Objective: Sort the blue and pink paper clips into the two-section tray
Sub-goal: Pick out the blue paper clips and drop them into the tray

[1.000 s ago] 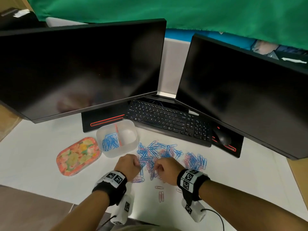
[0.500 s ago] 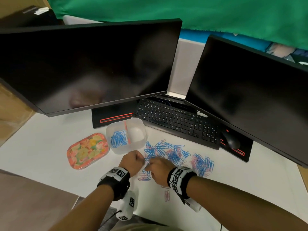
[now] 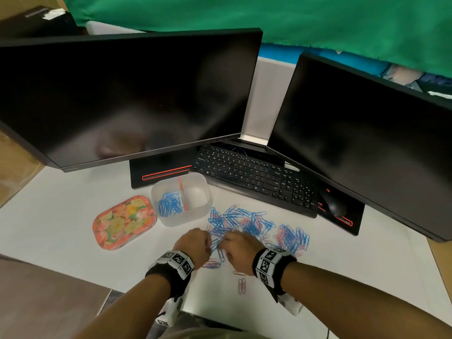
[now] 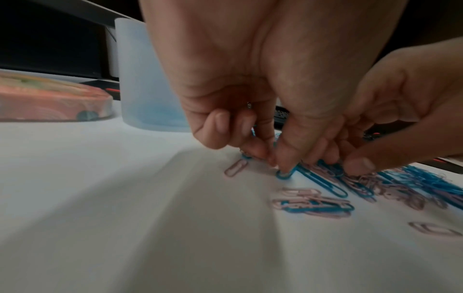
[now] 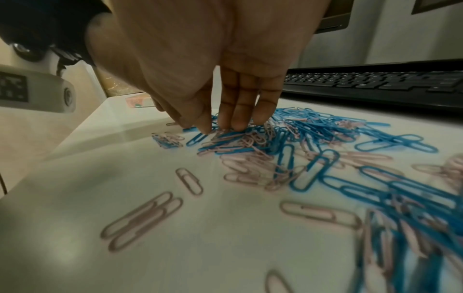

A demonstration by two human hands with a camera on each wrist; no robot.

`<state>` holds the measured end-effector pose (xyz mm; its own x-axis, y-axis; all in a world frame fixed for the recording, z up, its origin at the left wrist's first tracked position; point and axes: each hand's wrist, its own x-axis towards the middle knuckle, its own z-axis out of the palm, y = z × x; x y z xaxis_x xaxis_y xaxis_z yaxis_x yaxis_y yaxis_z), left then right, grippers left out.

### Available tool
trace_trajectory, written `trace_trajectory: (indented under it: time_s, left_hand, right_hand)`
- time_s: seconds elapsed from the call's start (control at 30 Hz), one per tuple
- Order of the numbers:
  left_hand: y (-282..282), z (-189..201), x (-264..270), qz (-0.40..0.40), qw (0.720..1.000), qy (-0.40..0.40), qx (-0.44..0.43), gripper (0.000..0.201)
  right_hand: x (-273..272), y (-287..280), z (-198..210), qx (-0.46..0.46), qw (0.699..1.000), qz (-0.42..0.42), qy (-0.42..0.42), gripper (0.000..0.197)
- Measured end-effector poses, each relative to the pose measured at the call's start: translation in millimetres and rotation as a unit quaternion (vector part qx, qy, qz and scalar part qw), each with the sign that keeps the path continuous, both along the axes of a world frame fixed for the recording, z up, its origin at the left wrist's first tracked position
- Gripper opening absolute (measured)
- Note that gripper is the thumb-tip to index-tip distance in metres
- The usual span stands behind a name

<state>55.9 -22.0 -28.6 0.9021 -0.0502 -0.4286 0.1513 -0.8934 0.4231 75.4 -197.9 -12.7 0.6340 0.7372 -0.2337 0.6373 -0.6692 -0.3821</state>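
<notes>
pink clips [image 3: 241, 286] lie nearest, loose on the white table [image 3: 61, 216]. just beyond, both hands work the mixed pile [image 3: 244, 226]: the left hand [image 3: 194, 243] curls down, pinching a blue clip [image 4: 310, 178] at its end, likely to lift it; the right hand [image 3: 238, 250] rests straight fingers [image 5: 240, 111] on the heap, holding nothing. farther, the tray [image 3: 195, 217] has blue clips only in its left section, beside a floral lid [image 3: 123, 222].
</notes>
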Motion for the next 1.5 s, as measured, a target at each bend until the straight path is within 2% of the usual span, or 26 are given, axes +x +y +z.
trace_trajectory:
  time_s: [0.07, 0.3, 0.47, 0.6, 0.77, 0.87, 0.97, 1.07, 1.17, 1.23, 1.3, 1.4, 1.5]
  left_hand:
    - [-1, 2, 0, 0.008, 1.000, -0.007, 0.005, 0.010]
    - [0, -3, -2, -0.008, 0.997, -0.026, 0.071, 0.022]
    - [2, -2, 0, -0.003, 0.997, -0.028, 0.066, 0.018]
    - [-2, 0, 2, -0.034, 0.996, -0.029, 0.083, 0.018]
    - [-7, 4, 7, -0.041, 0.993, -0.006, 0.107, 0.020]
    - [-2, 7, 5, -0.031, 0.997, -0.005, 0.076, 0.019]
    - [9, 12, 3, 0.017, 1.000, -0.011, -0.020, 0.007]
    - [19, 19, 0, 0.074, 0.992, -0.007, -0.106, 0.016]
    - [29, 20, -2, 0.112, 0.982, 0.010, -0.153, 0.025]
    - [32, 21, -2, 0.144, 0.966, 0.044, -0.211, 0.025]
    - [32, 25, -2, 0.218, 0.926, 0.086, -0.297, 0.026]
    - [29, 34, -2, 0.318, 0.852, 0.117, -0.399, 0.006]
    - [30, 40, -5, 0.351, 0.807, 0.122, -0.458, 0.012]
  right_hand:
    - [0, 4, 1, 0.001, 1.000, -0.008, -0.010, 0.032]
    - [-2, 4, -2, -0.025, 0.999, 0.020, -0.017, 0.012]
    - [-1, -1, -9, -0.021, 0.996, 0.089, -0.023, 0.031]
    - [0, 6, -3, -0.050, 0.991, 0.116, -0.042, 0.024]
    - [2, 11, 7, -0.083, 0.988, 0.128, -0.004, 0.023]
    - [2, 12, 12, -0.097, 0.984, 0.147, 0.012, 0.028]
    - [2, 12, 10, -0.085, 0.988, 0.125, 0.022, 0.036]
    - [2, 13, 6, -0.101, 0.988, 0.111, 0.035, 0.039]
    - [4, 14, 3, -0.083, 0.990, 0.106, 0.038, 0.029]
    - [7, 16, 0, -0.058, 0.993, 0.105, 0.009, 0.017]
    - [10, 20, 1, -0.057, 0.991, 0.121, -0.010, 0.008]
    - [12, 28, 0, -0.065, 0.987, 0.147, -0.018, 0.016]
    - [11, 37, 6, -0.084, 0.985, 0.148, 0.020, 0.016]
